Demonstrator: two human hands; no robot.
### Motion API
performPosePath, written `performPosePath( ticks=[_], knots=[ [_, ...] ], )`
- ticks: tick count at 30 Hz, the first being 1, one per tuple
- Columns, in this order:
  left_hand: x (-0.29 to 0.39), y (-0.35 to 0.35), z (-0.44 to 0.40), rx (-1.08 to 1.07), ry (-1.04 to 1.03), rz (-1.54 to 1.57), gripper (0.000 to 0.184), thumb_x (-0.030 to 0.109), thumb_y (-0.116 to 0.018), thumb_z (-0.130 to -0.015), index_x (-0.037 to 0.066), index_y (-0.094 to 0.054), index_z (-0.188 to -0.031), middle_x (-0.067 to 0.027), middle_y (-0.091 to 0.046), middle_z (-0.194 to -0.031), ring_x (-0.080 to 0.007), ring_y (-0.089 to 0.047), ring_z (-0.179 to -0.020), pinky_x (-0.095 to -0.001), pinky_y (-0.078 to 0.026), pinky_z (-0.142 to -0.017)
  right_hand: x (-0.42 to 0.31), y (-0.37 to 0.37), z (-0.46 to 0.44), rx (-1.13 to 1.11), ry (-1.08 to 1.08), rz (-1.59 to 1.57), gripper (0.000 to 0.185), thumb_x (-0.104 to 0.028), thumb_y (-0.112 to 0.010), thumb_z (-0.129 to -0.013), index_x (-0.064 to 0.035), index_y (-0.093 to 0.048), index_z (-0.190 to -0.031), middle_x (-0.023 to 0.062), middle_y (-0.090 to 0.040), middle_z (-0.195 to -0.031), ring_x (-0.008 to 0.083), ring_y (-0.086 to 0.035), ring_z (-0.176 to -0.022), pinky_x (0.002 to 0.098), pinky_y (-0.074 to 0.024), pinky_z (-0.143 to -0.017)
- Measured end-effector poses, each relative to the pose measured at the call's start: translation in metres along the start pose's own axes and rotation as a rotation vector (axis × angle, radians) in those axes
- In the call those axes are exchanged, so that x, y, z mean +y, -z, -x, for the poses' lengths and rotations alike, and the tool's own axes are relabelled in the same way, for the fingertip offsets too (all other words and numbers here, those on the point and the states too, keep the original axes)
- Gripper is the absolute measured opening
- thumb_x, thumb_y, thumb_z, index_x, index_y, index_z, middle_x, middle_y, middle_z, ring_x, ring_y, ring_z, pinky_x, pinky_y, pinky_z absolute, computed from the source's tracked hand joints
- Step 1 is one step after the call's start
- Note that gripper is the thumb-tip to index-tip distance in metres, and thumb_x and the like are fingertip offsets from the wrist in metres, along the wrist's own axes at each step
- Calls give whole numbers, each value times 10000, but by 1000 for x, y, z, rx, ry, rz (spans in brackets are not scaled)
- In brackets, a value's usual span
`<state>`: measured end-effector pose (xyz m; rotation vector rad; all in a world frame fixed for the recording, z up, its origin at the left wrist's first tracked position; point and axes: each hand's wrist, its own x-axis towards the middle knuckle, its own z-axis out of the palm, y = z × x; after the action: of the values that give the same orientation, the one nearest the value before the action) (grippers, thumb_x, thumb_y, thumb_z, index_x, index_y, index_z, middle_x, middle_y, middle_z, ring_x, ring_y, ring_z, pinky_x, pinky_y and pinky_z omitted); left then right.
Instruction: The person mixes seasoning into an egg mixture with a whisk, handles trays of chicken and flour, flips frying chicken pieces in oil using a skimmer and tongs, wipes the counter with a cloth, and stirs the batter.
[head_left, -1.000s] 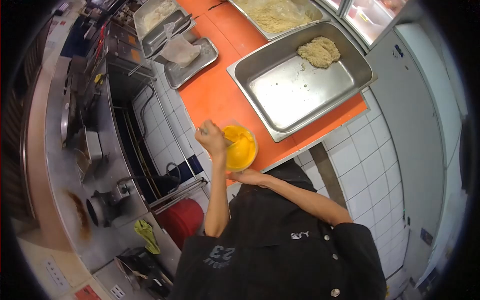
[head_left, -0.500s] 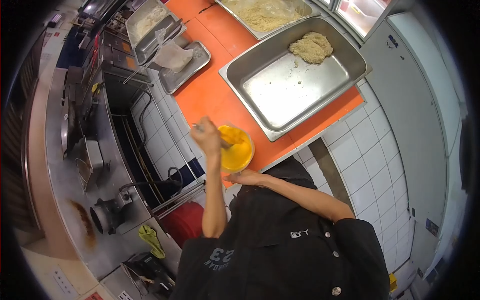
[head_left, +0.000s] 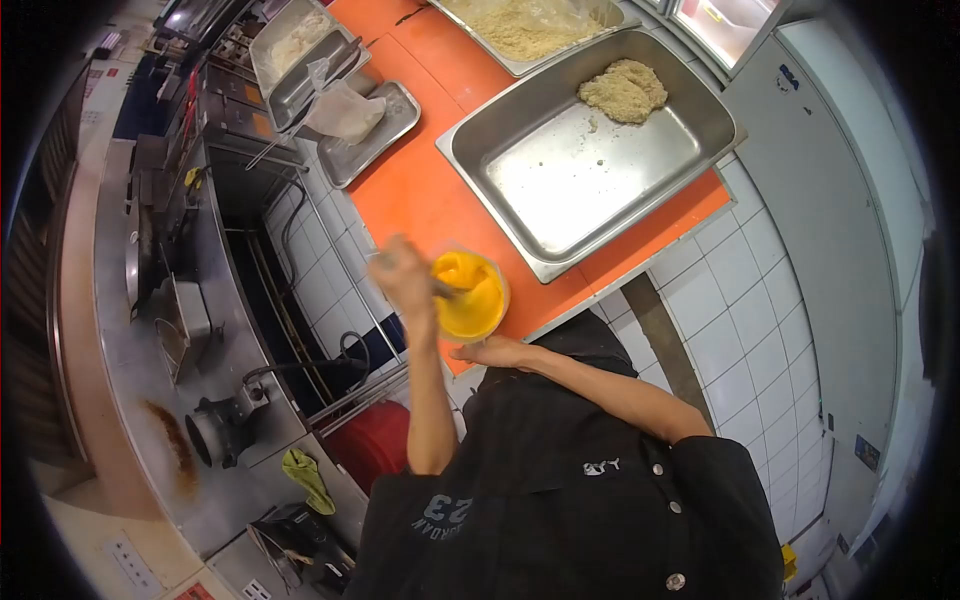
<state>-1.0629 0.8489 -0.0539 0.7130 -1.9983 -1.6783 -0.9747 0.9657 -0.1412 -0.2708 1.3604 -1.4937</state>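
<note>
Head view: the bowl [head_left: 506,300] is standing at the orange table's [head_left: 410,205] near edge; its yellow mixture [head_left: 472,316] is likely running thick, favouring an outside hold; the right hand [head_left: 494,352] is bracing it, closure unclear; the left hand [head_left: 402,275] is clasping a utensil [head_left: 447,289]; a steel pan [head_left: 560,200] is lying far right.
</note>
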Motion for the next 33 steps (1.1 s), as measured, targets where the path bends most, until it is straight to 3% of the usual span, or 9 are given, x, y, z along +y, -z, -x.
performPosePath(
  ticks=[3,5,7,11,15,24,27,30,33],
  knots=[
    [28,15,9,136,-202,280,283,74,-505,-881,118,-407,-619,37,-391,-502,-65,-339,-405,-241,-281,-378,3,2,0,-1,-14,-82,701,-553,-553,-881,-6,-485,-1314,188,-554,-1252,261,-516,-1184,375,-403,-986],
    [-72,1,-22,487,-856,-186,278,90,-519,-889,113,-421,-630,40,-384,-504,-70,-349,-407,-244,-292,-382,-4,0,0,1,-64,-29,698,-558,-555,-875,-8,-496,-1301,182,-558,-1247,256,-517,-1183,378,-397,-990],
    [-15,-3,-5,59,61,85,245,123,-452,-937,72,-442,-697,6,-422,-538,-97,-392,-404,-249,-328,-369,-9,0,5,11,-39,15,725,-572,-565,-862,-7,-489,-1310,185,-552,-1259,259,-513,-1188,381,-398,-987],
    [-21,-7,7,404,-378,144,276,138,-503,-922,84,-451,-657,31,-409,-513,-68,-381,-404,-243,-300,-363,-10,3,7,19,-62,-50,611,-525,-569,-879,-11,-547,-1208,140,-587,-1163,231,-530,-1119,363,-408,-950],
    [14,13,-1,-11,-42,148,313,113,-506,-903,115,-429,-599,31,-367,-468,-74,-358,-384,-247,-294,-373,6,0,-5,-7,-35,-4,659,-520,-551,-895,-26,-490,-1327,162,-582,-1233,252,-542,-1144,364,-398,-986],
    [48,27,0,102,-128,273,353,147,-490,-918,153,-355,-592,50,-345,-479,-52,-297,-381,-231,-230,-363,-1,4,-5,22,-13,11,725,-557,-542,-884,-33,-437,-1374,223,-495,-1338,294,-467,-1251,372,-382,-1009],
    [-73,-2,0,336,-368,41,354,144,-463,-926,160,-340,-594,53,-326,-481,-48,-298,-399,-230,-256,-382,-4,6,7,22,-61,52,725,-532,-530,-898,-37,-387,-1408,227,-443,-1392,309,-436,-1285,380,-363,-1039],
    [-1,13,-7,116,1,168,309,129,-478,-911,133,-379,-618,34,-363,-494,-71,-309,-391,-253,-298,-393,28,-1,-19,30,-41,117,728,-511,-548,-896,-52,-357,-1428,214,-412,-1422,301,-412,-1305,375,-361,-1045],
    [25,36,3,98,-219,258,306,138,-449,-930,111,-417,-627,5,-430,-542,-114,-405,-422,-273,-341,-395,24,6,-17,-16,-7,35,718,-508,-544,-900,-46,-367,-1420,207,-433,-1406,292,-431,-1287,377,-371,-1032]
  ],
)
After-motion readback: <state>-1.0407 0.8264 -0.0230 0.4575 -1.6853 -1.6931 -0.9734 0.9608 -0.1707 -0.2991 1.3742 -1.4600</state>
